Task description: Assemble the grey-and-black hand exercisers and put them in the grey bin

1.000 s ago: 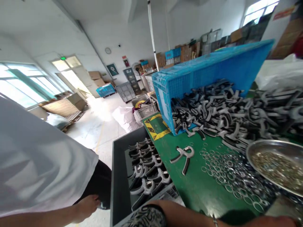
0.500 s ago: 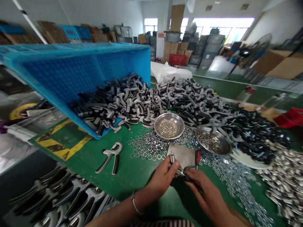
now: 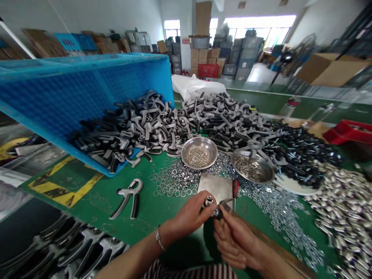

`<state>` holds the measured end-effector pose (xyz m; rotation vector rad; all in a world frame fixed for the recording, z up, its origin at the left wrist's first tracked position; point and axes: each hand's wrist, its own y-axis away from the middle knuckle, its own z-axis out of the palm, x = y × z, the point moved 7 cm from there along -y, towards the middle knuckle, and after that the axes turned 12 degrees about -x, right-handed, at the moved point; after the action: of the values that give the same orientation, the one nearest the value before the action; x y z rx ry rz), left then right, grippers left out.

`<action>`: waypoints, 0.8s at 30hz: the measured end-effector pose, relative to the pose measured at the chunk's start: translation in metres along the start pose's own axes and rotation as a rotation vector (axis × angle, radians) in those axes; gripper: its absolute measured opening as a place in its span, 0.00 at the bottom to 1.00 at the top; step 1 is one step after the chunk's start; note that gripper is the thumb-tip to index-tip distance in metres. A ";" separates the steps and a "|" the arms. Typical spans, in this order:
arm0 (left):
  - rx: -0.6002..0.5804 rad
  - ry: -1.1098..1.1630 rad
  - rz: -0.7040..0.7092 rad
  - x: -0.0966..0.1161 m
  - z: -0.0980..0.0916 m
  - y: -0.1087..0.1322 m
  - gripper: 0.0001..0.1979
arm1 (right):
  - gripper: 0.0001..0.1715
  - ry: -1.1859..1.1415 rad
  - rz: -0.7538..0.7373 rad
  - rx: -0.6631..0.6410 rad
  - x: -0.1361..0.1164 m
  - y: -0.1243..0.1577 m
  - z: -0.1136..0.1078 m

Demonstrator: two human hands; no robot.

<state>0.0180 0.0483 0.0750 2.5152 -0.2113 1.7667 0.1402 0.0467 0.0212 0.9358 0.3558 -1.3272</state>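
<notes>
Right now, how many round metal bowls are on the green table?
2. One shiny round steel bowl of small rings sits mid-table; the second steel bowl is just right of it. Others may hide under the part heaps.

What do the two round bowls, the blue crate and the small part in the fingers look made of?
Likely stainless steel, bright mirror-like glints: left bowl and right bowl. Moulded plastic, matte, gridded wall: blue crate. Shiny metal, alloy unclear: small part pinched by left hand and right hand.
</notes>
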 end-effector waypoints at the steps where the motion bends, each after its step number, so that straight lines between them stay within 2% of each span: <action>1: 0.014 0.020 -0.037 -0.006 0.000 0.001 0.14 | 0.38 0.091 0.025 0.031 -0.001 0.001 -0.005; 3: 0.064 0.066 -0.105 -0.019 0.001 0.003 0.15 | 0.35 0.459 -0.051 0.231 -0.018 0.007 -0.019; 5: 0.129 0.109 -0.142 -0.028 0.000 0.006 0.15 | 0.29 0.882 -0.206 0.476 -0.042 0.017 -0.022; 7: 0.165 0.121 -0.154 -0.030 -0.001 0.008 0.15 | 0.26 1.079 -0.298 0.570 -0.048 0.019 -0.017; 8: 0.160 0.109 -0.142 -0.028 -0.002 0.009 0.14 | 0.27 1.026 -0.285 0.540 -0.043 0.016 -0.016; 9: 0.135 0.088 -0.115 -0.024 -0.001 0.010 0.14 | 0.30 0.891 -0.222 0.451 -0.032 0.009 -0.016; 11: 0.038 0.029 -0.050 -0.016 0.002 0.009 0.13 | 0.40 0.530 -0.011 0.194 -0.001 -0.005 -0.012; 12: -0.002 -0.001 -0.036 -0.015 0.003 0.009 0.12 | 0.44 0.399 0.072 0.101 0.009 -0.008 -0.009; 13: -0.018 -0.023 -0.044 -0.015 0.004 0.009 0.12 | 0.45 0.349 0.102 0.066 0.013 -0.009 -0.009; 14: -0.009 -0.032 -0.070 -0.018 0.003 0.009 0.12 | 0.42 0.382 0.068 0.093 0.009 -0.008 -0.012; 17: 0.097 0.020 -0.144 -0.028 -0.002 0.011 0.15 | 0.28 0.635 -0.168 0.341 -0.018 0.002 -0.026; 18: 0.109 0.040 -0.129 -0.028 -0.003 0.011 0.15 | 0.27 0.673 -0.185 0.369 -0.021 0.004 -0.028; 22: -0.012 -0.033 0.015 -0.014 0.006 0.010 0.13 | 0.44 0.629 0.048 0.154 -0.002 -0.004 -0.019; 24: 0.002 -0.046 -0.037 -0.017 0.006 0.009 0.12 | 0.38 0.758 -0.019 0.231 -0.013 -0.001 -0.018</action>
<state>0.0163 0.0402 0.0568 2.5452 -0.1641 1.6979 0.1411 0.0691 0.0187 1.6261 0.7990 -0.9976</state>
